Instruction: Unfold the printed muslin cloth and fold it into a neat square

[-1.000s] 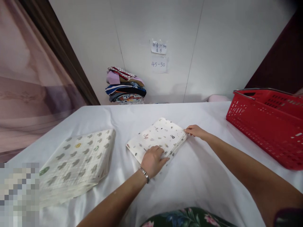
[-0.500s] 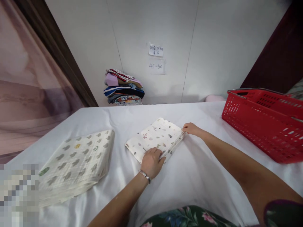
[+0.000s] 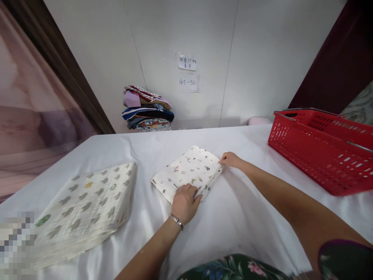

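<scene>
A pale wall [image 3: 262, 58] rises behind a wide table [image 3: 250, 241] draped in white cloth with soft wrinkles. A sheer pink curtain [image 3: 35, 144] hangs at the left, and a red plastic basket [image 3: 314, 159] with slotted walls and metal handles stands at the table's right side. On the left half lies a cream cloth [image 3: 87, 202] printed with grey shapes, folded in layers. A stack of folded fabrics [image 3: 148, 111] sits beyond the far edge; its base is hidden. In the middle of the table, between the cream cloth and the basket, lies a smaller white patterned cloth [image 3: 188, 169], folded flat and turned at an angle. The left hand [image 3: 185, 203] rests on its near side, fingers close together on top and thumb apart by the layered edge; whether they pinch a layer, I cannot tell. The right hand [image 3: 230, 160] pinches its right corner between thumb and curled fingers. Two paper notes [image 3: 189, 83] hang on the wall, the lower reading "45-50". A silvery bracelet [image 3: 176, 221] circles the left wrist.
</scene>
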The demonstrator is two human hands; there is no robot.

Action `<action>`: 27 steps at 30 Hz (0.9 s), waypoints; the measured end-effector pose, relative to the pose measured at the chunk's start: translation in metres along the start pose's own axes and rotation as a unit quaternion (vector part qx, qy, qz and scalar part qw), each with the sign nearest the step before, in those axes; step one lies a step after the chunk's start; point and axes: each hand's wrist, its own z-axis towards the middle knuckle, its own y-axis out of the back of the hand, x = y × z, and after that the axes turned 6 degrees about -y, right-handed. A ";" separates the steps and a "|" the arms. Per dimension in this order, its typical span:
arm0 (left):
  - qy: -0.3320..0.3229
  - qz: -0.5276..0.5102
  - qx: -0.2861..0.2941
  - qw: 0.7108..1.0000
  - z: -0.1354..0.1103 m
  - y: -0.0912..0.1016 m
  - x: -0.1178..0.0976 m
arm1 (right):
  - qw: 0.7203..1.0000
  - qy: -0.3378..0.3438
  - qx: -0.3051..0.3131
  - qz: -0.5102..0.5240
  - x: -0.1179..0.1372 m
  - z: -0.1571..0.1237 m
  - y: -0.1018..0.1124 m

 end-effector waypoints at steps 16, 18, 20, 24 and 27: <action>-0.028 -0.012 -0.016 0.999 -0.003 -0.002 0.004 | 0.991 -0.104 0.063 0.065 0.015 -0.009 0.010; -0.030 -0.013 -0.020 0.999 -0.004 -0.001 0.004 | 0.991 -0.094 0.056 0.071 0.018 -0.009 0.013; -0.031 -0.014 -0.022 0.999 -0.005 -0.001 0.004 | 0.991 -0.092 0.053 0.078 0.019 -0.008 0.016; -0.038 -0.017 -0.018 0.999 -0.006 -0.001 0.005 | 0.987 -0.115 0.068 0.089 0.017 -0.007 0.021; -0.038 -0.017 -0.021 0.999 -0.006 -0.001 0.005 | 0.984 -0.132 0.086 0.084 0.013 -0.007 0.020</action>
